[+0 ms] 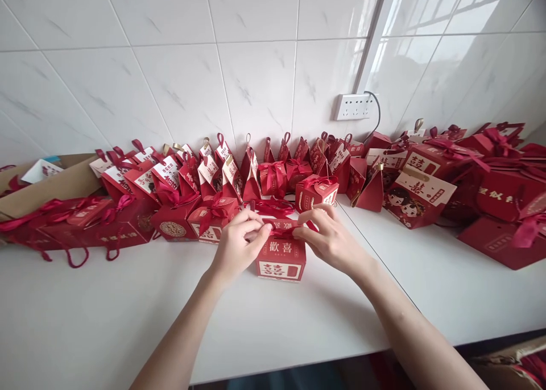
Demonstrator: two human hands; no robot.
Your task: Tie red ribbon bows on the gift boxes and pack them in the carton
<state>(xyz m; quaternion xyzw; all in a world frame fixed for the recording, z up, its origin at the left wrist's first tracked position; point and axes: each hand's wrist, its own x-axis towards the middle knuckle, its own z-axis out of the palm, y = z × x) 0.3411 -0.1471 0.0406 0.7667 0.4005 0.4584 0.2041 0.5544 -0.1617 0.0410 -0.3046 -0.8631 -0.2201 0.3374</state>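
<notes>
A red gift box (281, 260) with white lettering and a cream panel stands upright on the white table (273, 333), in the middle of the view. Red ribbon (282, 231) lies across its top. At the left of the ribbon, my left hand (243, 239) pinches it between thumb and forefinger. My right hand (326, 236) is at the right side of the box top, fingers bent and closed on the ribbon, part of which they hide.
Many red boxes and bags line the tiled wall, including a ribboned box (316, 192) just behind. A cardboard carton (51, 188) is at the left, stacked red boxes (499, 191) at the right. A power strip (355, 107) hangs on the wall.
</notes>
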